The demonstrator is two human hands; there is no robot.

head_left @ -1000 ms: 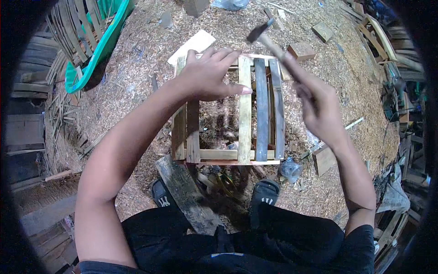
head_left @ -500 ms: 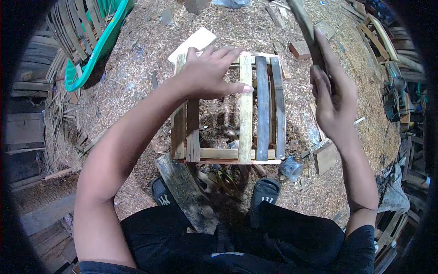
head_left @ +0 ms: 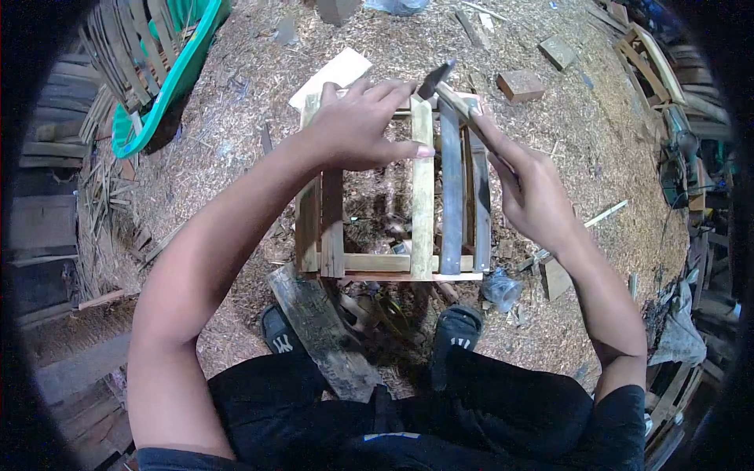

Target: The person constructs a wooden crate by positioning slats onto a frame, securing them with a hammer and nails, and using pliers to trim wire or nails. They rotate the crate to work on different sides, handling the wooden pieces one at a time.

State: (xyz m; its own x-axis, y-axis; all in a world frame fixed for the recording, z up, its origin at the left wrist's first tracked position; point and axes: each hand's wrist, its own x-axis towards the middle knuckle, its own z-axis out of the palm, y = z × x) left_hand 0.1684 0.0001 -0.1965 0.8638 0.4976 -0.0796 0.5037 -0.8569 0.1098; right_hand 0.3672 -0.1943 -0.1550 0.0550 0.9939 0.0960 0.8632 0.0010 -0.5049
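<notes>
A slatted wooden crate (head_left: pixel 333 224) stands in front of me above the ground. My left hand (head_left: pixel 357 125) grips its far side, fingers over the far edge and thumb on a pale slat (head_left: pixel 422 204). My right hand (head_left: pixel 534 192) is closed around the wooden handle of a hammer (head_left: pixel 437 80). The hammer's dark head is at the far end of the pale slat, close to my left fingertips. Whether a nail is under the head cannot be made out. To the right of the pale slat runs a grey slat (head_left: pixel 452 200).
Wood shavings cover the ground. A weathered plank (head_left: pixel 326 330) lies between my sandalled feet. Beyond the crate are a white board (head_left: pixel 334 74) and a brown block (head_left: pixel 520 85). A green tub (head_left: pixel 177 86) with slats is at left; a plastic bag (head_left: pixel 501 289) lies right of the crate.
My right hand has swung the hammer down and left, from raised at the upper right to the far end of the pale slat. My left hand and the crate have barely moved.
</notes>
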